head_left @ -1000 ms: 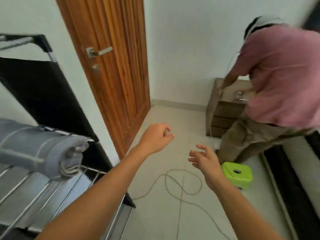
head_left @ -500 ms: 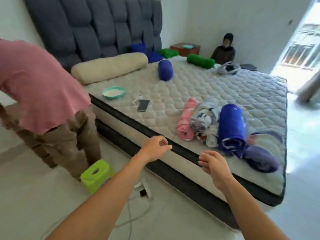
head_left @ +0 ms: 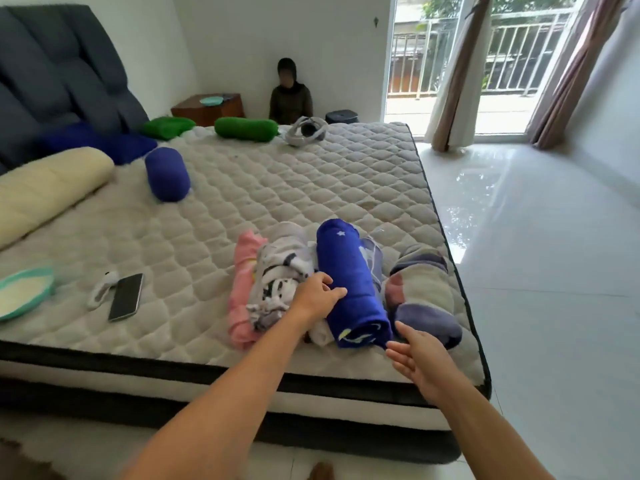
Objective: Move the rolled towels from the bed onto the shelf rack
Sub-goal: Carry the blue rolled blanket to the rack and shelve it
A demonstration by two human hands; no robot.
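Blue starred towel roll (head_left: 349,282), tightly rolled.

Home bedroom, quilted bed (head_left: 277,188), padded headboard (head_left: 62,77)

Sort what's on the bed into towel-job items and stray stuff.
Job: blue towel roll, pink roll, grey patterned roll, purple-grey roll, left hand, right hand.
Stray: phone, teal bowl, cream bolster, green cushions.

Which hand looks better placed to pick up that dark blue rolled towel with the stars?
Probably the left hand: its fingers already rest on the side of the dark blue rolled towel, mid-length. The right hand hangs open beside the roll's near end, not touching it, better suited to supporting that end.
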